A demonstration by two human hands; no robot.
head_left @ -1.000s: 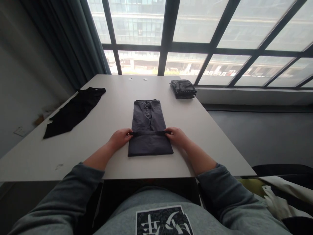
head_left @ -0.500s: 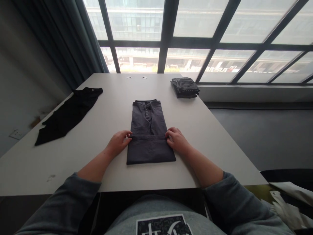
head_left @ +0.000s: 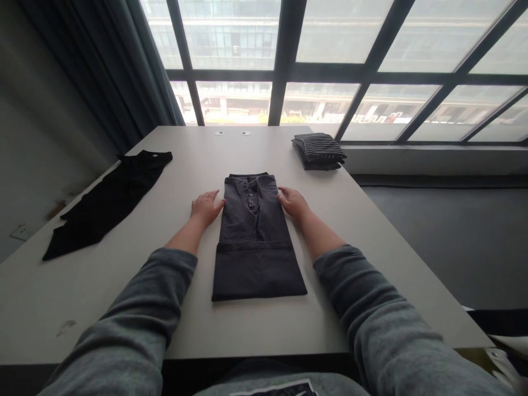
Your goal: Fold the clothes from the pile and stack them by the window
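Observation:
A pair of dark grey trousers point(head_left: 242, 217) lies folded on the table in front of me, the waistband at the far end. Three metal buttons show on its front, and the lower part is folded up over itself toward the waist. My left hand point(head_left: 205, 208) is at the left edge near the top, fingers stretched forward and thumb apart beside the cloth. At the opposite edge, my right hand point(head_left: 293, 202) has its fingertips against or just beside the fabric, fingers apart. Neither hand grips the trousers.
A black garment point(head_left: 111, 201) is spread flat at the left side of the white table point(head_left: 177, 324). Folded striped clothes point(head_left: 318, 149) are stacked by the far right edge. Windows and a dark curtain point(head_left: 119, 66) stand beyond the table.
Both hands have let go of the folded-up hem and moved forward along the sides to near the waistband. The view has shifted slightly, bringing the trousers lower in the picture.

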